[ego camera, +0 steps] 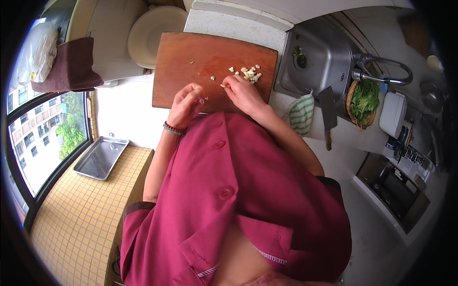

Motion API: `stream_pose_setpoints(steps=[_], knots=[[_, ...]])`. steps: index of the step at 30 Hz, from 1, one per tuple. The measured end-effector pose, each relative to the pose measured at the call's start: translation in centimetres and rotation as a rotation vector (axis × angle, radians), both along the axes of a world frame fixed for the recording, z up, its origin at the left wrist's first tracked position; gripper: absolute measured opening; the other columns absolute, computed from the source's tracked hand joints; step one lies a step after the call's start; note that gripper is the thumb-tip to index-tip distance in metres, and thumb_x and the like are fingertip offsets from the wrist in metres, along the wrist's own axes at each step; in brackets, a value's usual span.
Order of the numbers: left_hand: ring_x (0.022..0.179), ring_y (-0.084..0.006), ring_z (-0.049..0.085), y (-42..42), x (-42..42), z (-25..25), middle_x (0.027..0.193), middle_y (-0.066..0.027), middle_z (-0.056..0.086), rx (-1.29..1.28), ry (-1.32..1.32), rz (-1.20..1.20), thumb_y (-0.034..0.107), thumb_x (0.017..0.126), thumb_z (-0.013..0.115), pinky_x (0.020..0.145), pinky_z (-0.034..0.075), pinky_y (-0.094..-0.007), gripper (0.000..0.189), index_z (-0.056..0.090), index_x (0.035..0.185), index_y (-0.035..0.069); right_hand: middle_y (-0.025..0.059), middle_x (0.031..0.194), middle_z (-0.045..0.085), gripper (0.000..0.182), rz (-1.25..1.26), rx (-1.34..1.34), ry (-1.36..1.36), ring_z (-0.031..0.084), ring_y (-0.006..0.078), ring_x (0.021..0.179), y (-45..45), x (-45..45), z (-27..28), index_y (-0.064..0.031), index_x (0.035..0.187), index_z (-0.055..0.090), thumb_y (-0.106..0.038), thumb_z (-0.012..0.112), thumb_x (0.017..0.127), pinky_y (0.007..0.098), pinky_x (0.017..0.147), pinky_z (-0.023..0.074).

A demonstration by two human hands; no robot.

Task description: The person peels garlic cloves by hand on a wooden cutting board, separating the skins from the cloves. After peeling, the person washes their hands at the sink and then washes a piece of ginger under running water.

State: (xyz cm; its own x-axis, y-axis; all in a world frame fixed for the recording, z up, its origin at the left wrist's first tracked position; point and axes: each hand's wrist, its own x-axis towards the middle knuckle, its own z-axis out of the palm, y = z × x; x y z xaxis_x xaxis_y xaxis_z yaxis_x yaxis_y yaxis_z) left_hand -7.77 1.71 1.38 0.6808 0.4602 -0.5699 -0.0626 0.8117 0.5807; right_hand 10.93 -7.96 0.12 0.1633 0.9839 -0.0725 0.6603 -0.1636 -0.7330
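A wooden cutting board (211,53) lies in front of me, with a small pile of peeled garlic cloves (252,75) at its right side. My right hand (241,89) is just below the pile, thumb and forefinger pinched on a pale garlic clove (222,85). Over the board's lower left part, my left hand (188,102) is curled, with thin garlic skin (201,100) at its fingers. Whether more lies inside its palm is hidden. One loose garlic piece (212,78) rests between the hands and the pile.
Right of the board is a steel sink (322,46) with a faucet (383,60). A cleaver (327,111), a striped cloth (301,114) and a basket of leafy greens (365,102) lie near it. A large pale basin (143,39) stands upper left; a metal tray (102,157) sits on the tiled ledge.
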Motion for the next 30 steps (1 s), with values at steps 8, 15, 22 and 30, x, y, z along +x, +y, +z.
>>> stream_pose_setpoints(steps=[8,15,22,30], knots=[[0.050,-0.0013,0.036,-0.1,2.5,-0.1,0.065,0.0056,0.046,0.147,0.075,-0.236,0.023,0.089,0.060,0.044,0.026,-0.0174,0.018,0.055,0.089,0.006,0.0096,0.086,0.057,0.010,-0.055,0.061,0.159,0.061,0.0206,0.076,0.0,-1.2,4.1,-0.0022,0.092,0.055,-0.002,0.059,0.082,0.0308,0.066,0.0505],[0.053,-0.0002,0.038,0.3,2.1,-0.1,0.068,0.0065,0.049,0.135,0.030,-0.257,0.021,0.088,0.062,0.046,0.030,-0.0162,0.015,0.057,0.090,0.006,0.0094,0.089,0.063,0.015,-0.134,0.031,0.405,0.063,0.0169,0.081,-0.4,-0.9,4.4,-0.0023,0.097,0.059,-0.002,0.058,0.083,0.0279,0.070,0.0507],[0.048,-0.0016,0.033,-0.1,2.3,-0.1,0.061,0.0060,0.044,0.182,0.062,-0.239,0.020,0.090,0.059,0.043,0.024,-0.0181,0.016,0.055,0.091,0.005,0.0100,0.086,0.064,0.013,-0.110,0.062,0.297,0.064,0.0198,0.078,-0.6,-0.8,4.2,-0.0025,0.096,0.059,-0.002,0.057,0.084,0.0292,0.068,0.0510],[0.051,-0.0005,0.036,0.0,2.2,0.1,0.065,0.0062,0.048,0.159,0.070,-0.237,0.016,0.089,0.059,0.044,0.026,-0.0168,0.011,0.056,0.090,0.006,0.0104,0.081,0.062,0.007,-0.123,0.062,0.249,0.063,0.0226,0.073,-0.5,-0.8,4.4,-0.0029,0.091,0.056,-0.005,0.057,0.085,0.0321,0.063,0.0490]])
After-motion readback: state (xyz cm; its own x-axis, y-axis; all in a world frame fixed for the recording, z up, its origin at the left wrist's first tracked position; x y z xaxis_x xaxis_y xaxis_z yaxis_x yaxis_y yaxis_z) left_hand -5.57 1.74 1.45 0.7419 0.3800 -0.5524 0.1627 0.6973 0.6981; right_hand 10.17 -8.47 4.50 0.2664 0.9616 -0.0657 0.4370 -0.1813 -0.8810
